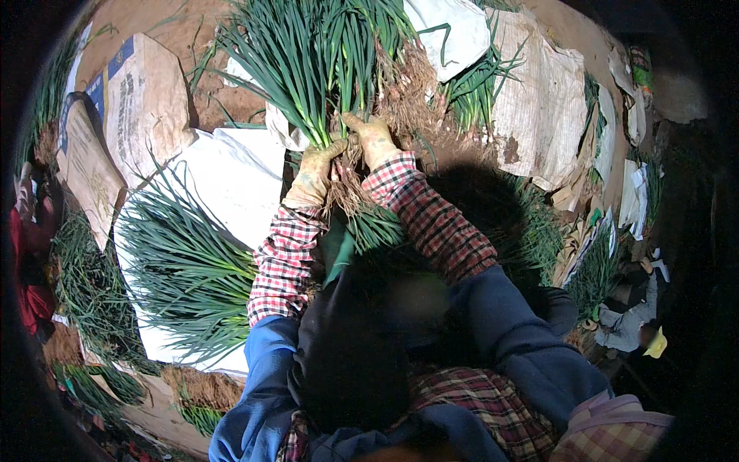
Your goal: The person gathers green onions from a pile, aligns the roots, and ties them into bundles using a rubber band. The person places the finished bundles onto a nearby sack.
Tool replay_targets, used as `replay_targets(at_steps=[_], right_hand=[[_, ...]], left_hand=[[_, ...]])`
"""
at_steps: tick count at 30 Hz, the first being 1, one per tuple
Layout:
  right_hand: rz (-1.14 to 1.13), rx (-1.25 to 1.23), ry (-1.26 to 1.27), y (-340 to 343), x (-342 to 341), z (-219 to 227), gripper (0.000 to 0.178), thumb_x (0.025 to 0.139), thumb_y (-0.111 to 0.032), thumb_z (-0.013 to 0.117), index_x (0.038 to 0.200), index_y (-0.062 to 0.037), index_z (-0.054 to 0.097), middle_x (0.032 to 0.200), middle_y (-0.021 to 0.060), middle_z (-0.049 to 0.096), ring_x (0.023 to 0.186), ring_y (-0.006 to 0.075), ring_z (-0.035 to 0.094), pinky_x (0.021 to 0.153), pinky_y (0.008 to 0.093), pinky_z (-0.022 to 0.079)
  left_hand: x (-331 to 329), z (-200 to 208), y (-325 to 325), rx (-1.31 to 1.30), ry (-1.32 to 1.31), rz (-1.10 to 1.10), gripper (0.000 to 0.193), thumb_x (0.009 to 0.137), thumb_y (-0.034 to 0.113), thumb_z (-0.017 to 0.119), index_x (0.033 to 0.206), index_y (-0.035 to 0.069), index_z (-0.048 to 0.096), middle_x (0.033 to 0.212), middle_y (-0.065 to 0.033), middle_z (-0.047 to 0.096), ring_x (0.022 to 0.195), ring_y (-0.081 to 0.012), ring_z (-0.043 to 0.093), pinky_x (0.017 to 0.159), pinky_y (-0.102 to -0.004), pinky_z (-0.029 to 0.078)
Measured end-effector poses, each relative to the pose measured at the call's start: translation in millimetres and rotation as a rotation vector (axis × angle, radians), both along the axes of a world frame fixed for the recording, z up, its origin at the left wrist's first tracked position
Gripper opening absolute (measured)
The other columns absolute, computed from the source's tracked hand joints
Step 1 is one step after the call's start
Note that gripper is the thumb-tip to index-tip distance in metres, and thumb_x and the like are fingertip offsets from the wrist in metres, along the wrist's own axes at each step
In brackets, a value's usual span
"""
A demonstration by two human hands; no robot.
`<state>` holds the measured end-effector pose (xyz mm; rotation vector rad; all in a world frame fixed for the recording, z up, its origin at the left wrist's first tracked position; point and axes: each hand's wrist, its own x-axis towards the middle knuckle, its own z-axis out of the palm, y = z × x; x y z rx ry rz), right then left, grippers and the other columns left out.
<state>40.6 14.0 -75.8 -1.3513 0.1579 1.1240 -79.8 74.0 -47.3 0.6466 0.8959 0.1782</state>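
Note:
A thick bunch of green onions (pixel 304 69) stands between my hands, its long green leaves pointing away from me and its roots (pixel 348 192) hanging toward me. My left hand (pixel 311 175), in a pale yellowish glove, is closed around the lower stems from the left. Gloved alike, my right hand (pixel 374 142) grips the same bunch from the right, with its thumb toward the left. Part of the stems is hidden behind the fingers. Left of my left forearm, a fanned pile of green onions (pixel 188 269) lies on a white sheet (pixel 231 165).
More green onions with dry roots (pixel 412 85) lie beyond my right hand, beside a pale woven sack (pixel 531 115). Brown paper sacks (pixel 150 100) spread at the far left. A person in red (pixel 32 269) is at the left rim, another in grey (pixel 627 319) at the right.

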Motion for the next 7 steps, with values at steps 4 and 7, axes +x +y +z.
replay_targets(at_steps=[4,7], right_hand=[[-0.195,-0.004,0.086,-7,-21,30,0.026,0.085,-0.015,0.062,0.107,-0.0037,0.054,0.086,0.0100,0.062,0.057,0.0161,0.057,0.040,0.0272,0.044],[-0.252,-0.049,-0.070,-9,-36,39,0.029,0.085,-0.019,0.063,0.108,-0.0039,0.053,0.085,0.0094,0.063,0.075,0.0199,0.064,0.056,0.0244,0.051]], left_hand=[[-4,-3,-4,-0.065,0.001,0.078,0.021,0.083,0.012,0.063,0.100,0.000,0.058,0.080,-0.0075,0.063,0.057,-0.0162,0.057,0.047,-0.0258,0.044],[1,-5,-11,-0.049,0.043,0.168,0.023,0.083,0.011,0.063,0.103,0.000,0.057,0.081,-0.0083,0.064,0.061,-0.0171,0.058,0.050,-0.0261,0.045]])
